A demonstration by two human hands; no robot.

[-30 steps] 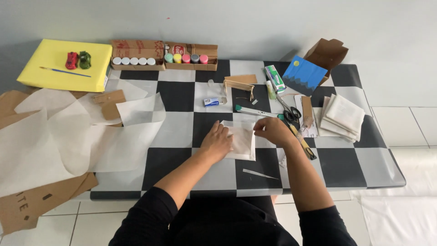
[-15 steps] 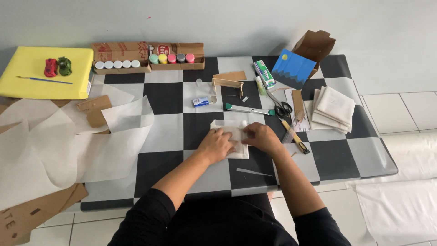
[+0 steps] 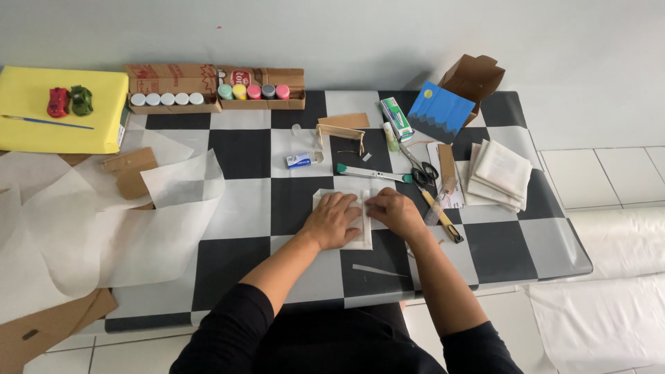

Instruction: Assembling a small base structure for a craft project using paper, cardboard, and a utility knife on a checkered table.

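Observation:
A folded piece of cream paper (image 3: 364, 235) lies flat on the checkered table (image 3: 242, 208) near its front edge. My left hand (image 3: 332, 220) presses down on the left part of it, fingers spread. My right hand (image 3: 395, 210) rests on its right edge, fingers pointing left and touching the fold. Neither hand lifts the paper. Just beyond my hands lies a utility knife (image 3: 370, 173) with green ends.
Scissors (image 3: 421, 170), a glue tube (image 3: 299, 161), a small wooden frame (image 3: 339, 133) and a stack of folded papers (image 3: 500, 173) lie behind. Paint pots (image 3: 166, 99) sit in cardboard boxes at the back. Large paper sheets (image 3: 104, 221) cover the left; a thin paper strip (image 3: 374, 270) lies near me.
The paper, held slightly raised and folded between both hands, is now pressed flat on the table. Both hands have come down on it. The camera has shifted, too.

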